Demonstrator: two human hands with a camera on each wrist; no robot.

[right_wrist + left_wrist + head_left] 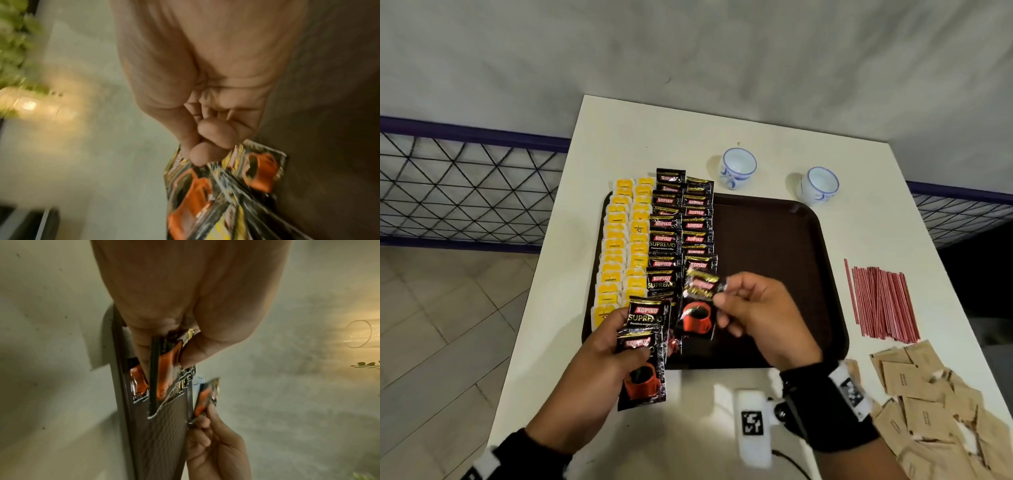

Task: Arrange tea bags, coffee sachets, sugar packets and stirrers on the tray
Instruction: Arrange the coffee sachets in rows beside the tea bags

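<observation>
Coffee sachet (697,310) pinched by right hand (760,320) over tray's (784,240) bare right half.

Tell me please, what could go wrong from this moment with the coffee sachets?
1. The right hand pinches one coffee sachet by its top edge only; this grip may slip.
2. The left hand holds a loose stack of sachets; some may slide out.
3. Setting it down may disturb the overlapping sachet rows.

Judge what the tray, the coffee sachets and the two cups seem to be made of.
Tray: likely moulded plastic, dark brown, matte; the left wrist view shows a textured surface. Coffee sachets: glossy foil or plastic film, with crinkles and glints. Cups: apparently glazed ceramic, white with blue painted marks and a soft sheen.
</observation>
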